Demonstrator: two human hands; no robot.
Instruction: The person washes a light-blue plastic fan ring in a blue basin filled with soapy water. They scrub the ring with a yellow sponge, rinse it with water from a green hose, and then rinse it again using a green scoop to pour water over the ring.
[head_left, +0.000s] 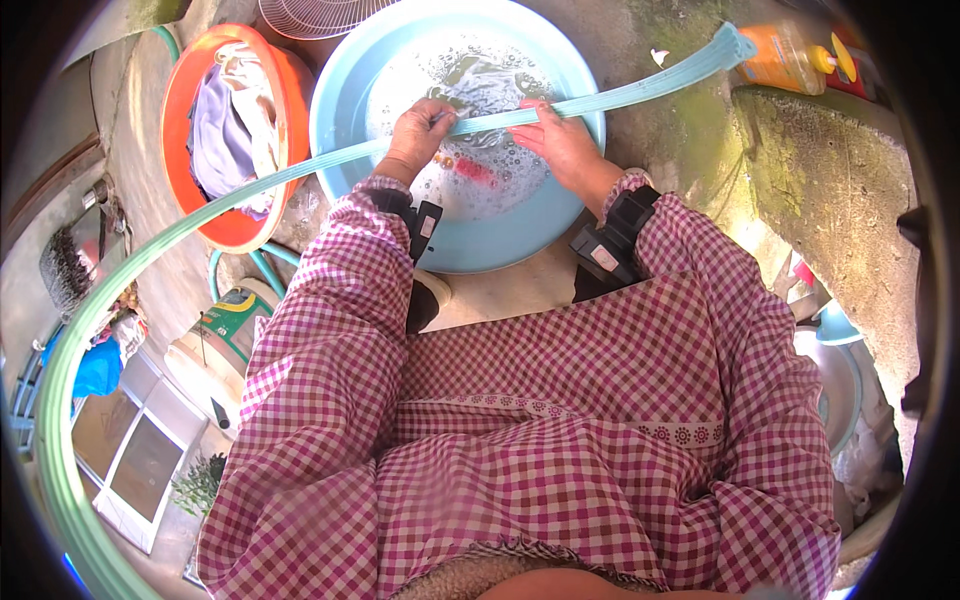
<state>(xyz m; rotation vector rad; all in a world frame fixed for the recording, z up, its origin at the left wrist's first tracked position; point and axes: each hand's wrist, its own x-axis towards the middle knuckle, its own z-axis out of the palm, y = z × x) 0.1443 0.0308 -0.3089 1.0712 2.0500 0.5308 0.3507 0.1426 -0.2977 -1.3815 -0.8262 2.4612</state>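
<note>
A long, ridged, pale blue-green strip (652, 88), apparently plastic, runs across the upper view and curves down the left side. My left hand (417, 139) pinches it between thumb and fingers. To the right, my right hand (559, 142) holds the strip with fingers on both sides of it. Both hands are above a light blue plastic basin (480, 251). Sudsy water (495, 199) fills the basin, and dark fabric (487, 82) shows partly under the foam. A blurred red patch (474, 171) lies in the suds between my hands.
An orange basin (171, 135) with clothes (225, 135) stands left of the blue basin. Below it are a green hose (266, 270) and a white-and-green bucket (232, 330). An orange pump bottle (784, 56) lies at upper right, near a mossy stone slab (832, 180). A metal basin (836, 390) sits at right.
</note>
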